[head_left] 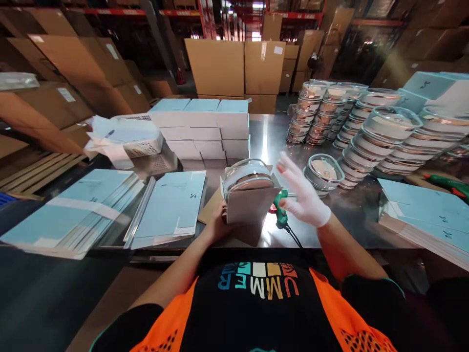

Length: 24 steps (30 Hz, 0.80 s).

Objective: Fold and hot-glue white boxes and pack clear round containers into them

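steel tabletop (351,220), box (245,208) between hands (217,223) (307,199)

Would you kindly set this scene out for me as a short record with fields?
Left hand: bare, holding a box at its lower left
Right hand: white-gloved, open, raised to the right of the box
Box contents: clear container, showing above the cardboard
Green tool: near the right hand, partly hidden, cord attached
Table, back: blue-topped boxes in rows, white basket to their left
Table, right: stacked containers
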Each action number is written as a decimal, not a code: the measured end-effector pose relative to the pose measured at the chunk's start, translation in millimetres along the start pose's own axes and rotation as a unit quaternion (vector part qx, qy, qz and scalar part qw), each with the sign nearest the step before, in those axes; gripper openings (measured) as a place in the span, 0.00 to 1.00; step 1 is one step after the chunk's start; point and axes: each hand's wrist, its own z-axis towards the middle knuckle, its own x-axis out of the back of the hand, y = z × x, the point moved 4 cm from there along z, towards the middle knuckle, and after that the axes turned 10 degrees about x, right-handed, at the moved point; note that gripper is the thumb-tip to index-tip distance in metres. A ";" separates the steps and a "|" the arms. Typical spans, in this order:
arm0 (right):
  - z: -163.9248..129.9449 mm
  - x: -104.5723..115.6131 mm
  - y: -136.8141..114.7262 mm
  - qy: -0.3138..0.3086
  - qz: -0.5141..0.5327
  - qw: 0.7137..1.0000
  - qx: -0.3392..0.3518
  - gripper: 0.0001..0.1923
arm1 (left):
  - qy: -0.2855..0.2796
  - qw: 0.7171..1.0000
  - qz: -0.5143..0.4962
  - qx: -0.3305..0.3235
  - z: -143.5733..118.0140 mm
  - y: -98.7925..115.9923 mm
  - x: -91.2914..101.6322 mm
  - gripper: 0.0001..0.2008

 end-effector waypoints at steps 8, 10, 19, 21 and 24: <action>-5.5 -32.1 2.7 0.001 -0.045 0.999 -0.002 0.20 | -0.017 0.997 0.072 -0.035 -3.3 -6.3 3.1 0.43; -19.1 -31.3 7.5 0.055 -0.017 0.997 -0.054 0.33 | 0.000 0.998 0.057 -0.029 -5.5 -9.1 4.7 0.47; -53.9 -118.2 6.8 0.134 0.273 0.893 -0.331 0.42 | 0.097 0.964 0.011 -0.248 -0.4 65.4 2.1 0.26; -45.8 -128.5 12.2 0.198 0.246 0.869 -0.380 0.28 | 0.142 0.958 -0.016 -0.249 1.4 71.2 0.3 0.27; -32.8 -130.4 20.2 0.257 0.213 0.857 -0.393 0.26 | 0.182 0.954 -0.027 -0.239 1.4 63.7 0.9 0.36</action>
